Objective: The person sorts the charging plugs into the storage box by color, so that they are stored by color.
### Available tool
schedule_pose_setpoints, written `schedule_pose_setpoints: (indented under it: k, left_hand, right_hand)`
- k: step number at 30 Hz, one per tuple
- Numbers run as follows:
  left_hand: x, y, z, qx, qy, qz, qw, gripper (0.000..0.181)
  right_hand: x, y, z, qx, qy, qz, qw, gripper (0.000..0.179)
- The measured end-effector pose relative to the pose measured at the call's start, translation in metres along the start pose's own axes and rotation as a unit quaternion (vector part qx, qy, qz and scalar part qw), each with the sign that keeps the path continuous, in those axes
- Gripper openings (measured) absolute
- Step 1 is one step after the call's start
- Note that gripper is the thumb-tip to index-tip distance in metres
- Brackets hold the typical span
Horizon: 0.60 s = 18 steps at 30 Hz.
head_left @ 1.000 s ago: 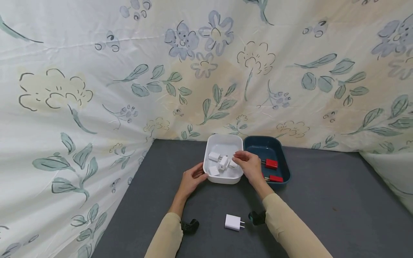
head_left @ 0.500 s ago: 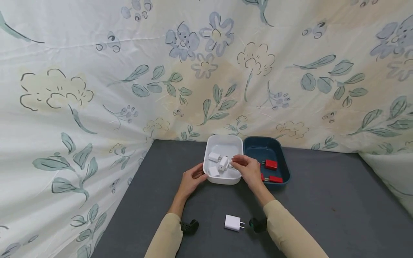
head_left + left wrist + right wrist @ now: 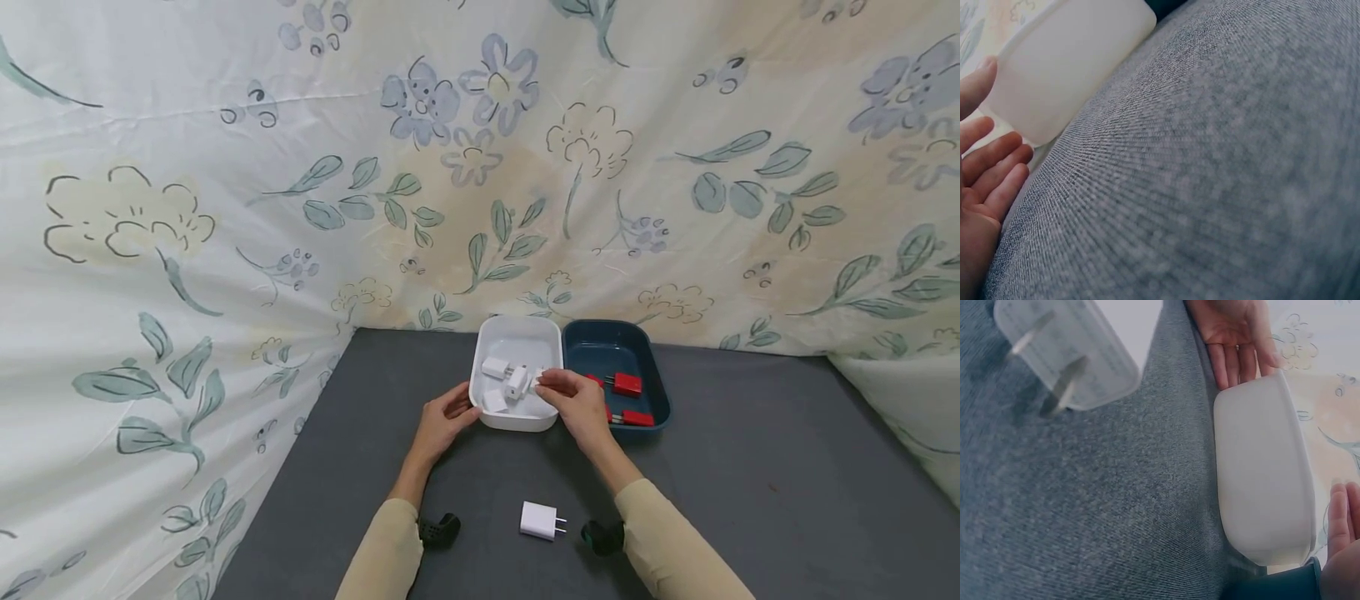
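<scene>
Lowered slightly, the right grip (image 3: 579, 406) is part-curled; whether the white charger (image 3: 536, 379) at its 10 o'clock is pinched cannot be told.

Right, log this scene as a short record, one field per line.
Left hand: at the near left corner of the white bin, thumb at the rim
Right hand: fingertips over that bin's right side; whether they pinch a plug is unclear
In white bin: several white plugs
In blue bin: red plugs, partly hidden by the right hand
Bins: side by side, white on the left
Loose plug: white, on the table between the forearms, prongs pointing right
</scene>
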<state>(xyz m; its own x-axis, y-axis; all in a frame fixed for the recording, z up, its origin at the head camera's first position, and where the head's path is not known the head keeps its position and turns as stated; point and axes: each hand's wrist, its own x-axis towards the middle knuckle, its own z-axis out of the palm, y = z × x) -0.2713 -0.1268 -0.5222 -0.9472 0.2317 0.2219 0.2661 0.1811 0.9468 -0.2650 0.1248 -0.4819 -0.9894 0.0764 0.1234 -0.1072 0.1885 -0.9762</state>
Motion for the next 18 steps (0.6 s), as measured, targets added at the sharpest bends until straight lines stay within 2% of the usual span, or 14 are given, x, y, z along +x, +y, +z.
schedule_pose_setpoints:
  k: [9,18]
  left_hand:
    - [-0.001,-0.001,0.001,-0.011,0.006,0.02,0.9997,0.059]
    - [0.0,0.001,0.001,-0.009,0.008,0.001,0.9999,0.058]
  right_hand:
    - [-0.008,-0.001,-0.005,0.007,-0.006,0.003,1.0,0.029]
    - [-0.016,0.0,-0.007,0.0,-0.02,-0.003,0.9998,0.033]
